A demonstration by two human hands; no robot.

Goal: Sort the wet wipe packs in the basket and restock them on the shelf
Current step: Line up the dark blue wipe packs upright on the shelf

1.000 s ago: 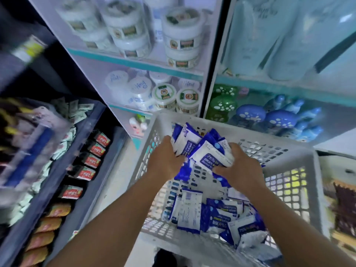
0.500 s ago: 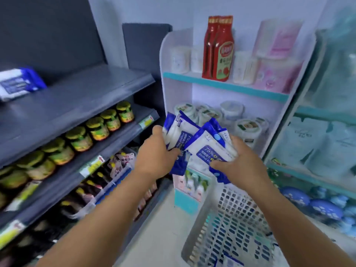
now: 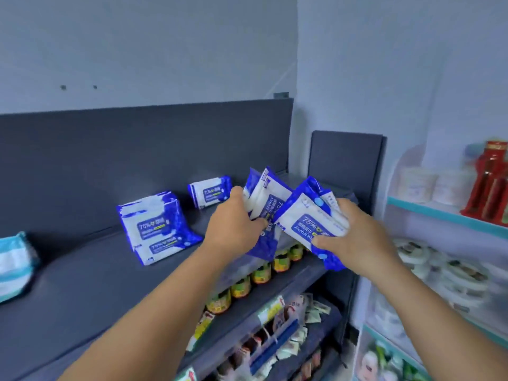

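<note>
Both hands, left (image 3: 233,229) and right (image 3: 354,235), grip wipe packs (image 3: 316,226) labelled "75% Alcohol".

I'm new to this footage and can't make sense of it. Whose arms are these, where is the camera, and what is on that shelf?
No machine here: a person wears a camera on the head, looking forward and down at their own bare arms. The left hand and right hand each grip blue-and-white soft plastic wet wipe packs above the dark grey metal top shelf. On it already stand a small stack of the same packs and one more pack farther back. Lidded jars line the shelf below.
</note>
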